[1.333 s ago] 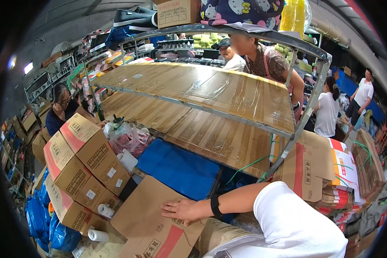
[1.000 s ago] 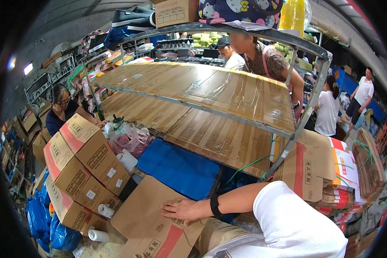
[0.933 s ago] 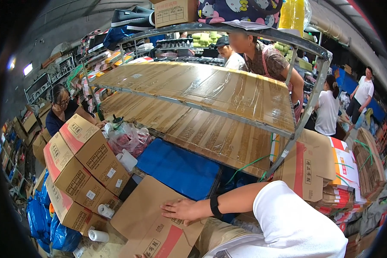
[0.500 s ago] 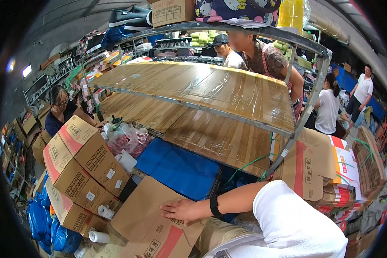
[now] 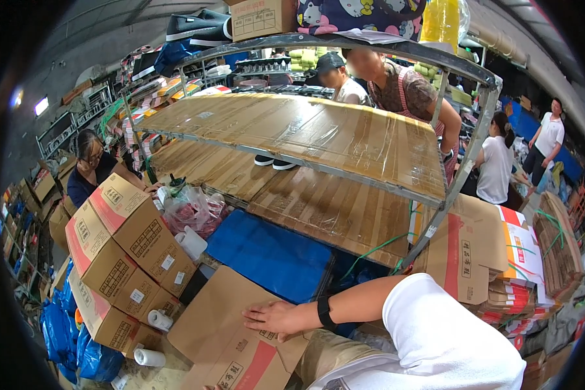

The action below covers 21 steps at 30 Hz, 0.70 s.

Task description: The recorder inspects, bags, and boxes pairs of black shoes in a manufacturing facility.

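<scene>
A brown cardboard carton [image 5: 208, 325] with a red stripe lies before me, its flap spread toward the far left. My right hand [image 5: 273, 318], with a black band on the wrist, rests on the cardboard, palm down and fingers stretched out. Of my left hand [image 5: 211, 387] only a bit of fingertip shows at the lower edge, by the carton's near part; the rest is out of sight. Past the carton lies a blue sheet-covered surface [image 5: 270, 253]. On the lower shelf [image 5: 331, 205] of the rack stands a pair of dark shoes [image 5: 274, 162] with white soles.
Closed cartons [image 5: 127, 240] are stacked at the left, with white rolls [image 5: 149, 357] beside them. A metal-framed rack [image 5: 461, 169] with a taped cardboard shelf spans the middle. Flattened cartons [image 5: 461, 253] stand at the right. Several people work around the rack, one [image 5: 97, 169] at the left.
The dark shoes have appeared on the lower shelf. Two people behind the rack have shifted and lowered their heads slightly. My right hand and the carton have stayed put.
</scene>
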### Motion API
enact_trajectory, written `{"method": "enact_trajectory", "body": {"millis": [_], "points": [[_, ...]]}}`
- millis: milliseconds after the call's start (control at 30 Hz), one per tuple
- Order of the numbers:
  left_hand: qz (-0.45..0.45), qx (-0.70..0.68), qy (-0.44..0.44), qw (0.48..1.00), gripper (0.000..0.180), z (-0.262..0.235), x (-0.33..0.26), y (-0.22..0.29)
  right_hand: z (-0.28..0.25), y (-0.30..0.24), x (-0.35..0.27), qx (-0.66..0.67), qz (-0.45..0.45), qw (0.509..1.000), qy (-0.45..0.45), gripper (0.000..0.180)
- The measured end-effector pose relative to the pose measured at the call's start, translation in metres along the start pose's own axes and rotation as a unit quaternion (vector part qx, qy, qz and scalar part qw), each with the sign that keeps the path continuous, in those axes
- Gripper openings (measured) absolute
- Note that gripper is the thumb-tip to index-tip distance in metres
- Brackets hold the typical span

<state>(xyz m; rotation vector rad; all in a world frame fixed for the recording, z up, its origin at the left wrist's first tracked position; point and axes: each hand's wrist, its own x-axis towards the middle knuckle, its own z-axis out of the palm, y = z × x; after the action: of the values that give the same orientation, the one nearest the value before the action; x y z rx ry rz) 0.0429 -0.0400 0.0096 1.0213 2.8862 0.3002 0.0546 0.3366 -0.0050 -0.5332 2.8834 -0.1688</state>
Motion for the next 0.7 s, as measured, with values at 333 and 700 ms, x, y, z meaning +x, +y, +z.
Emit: {"method": "enact_trajectory", "body": {"millis": [333,700], "points": [[-0.008,-0.018,-0.006,1.0,0.082,-0.001,0.0,0.001,0.0,0.001,-0.003,0.019,0.001,1.0,-0.001,0.11],[0.0,-0.024,0.003,1.0,0.081,0.002,-0.001,-0.001,0.021,0.007,-0.009,0.075,-0.036,0.991,0.1,0.109]]}}
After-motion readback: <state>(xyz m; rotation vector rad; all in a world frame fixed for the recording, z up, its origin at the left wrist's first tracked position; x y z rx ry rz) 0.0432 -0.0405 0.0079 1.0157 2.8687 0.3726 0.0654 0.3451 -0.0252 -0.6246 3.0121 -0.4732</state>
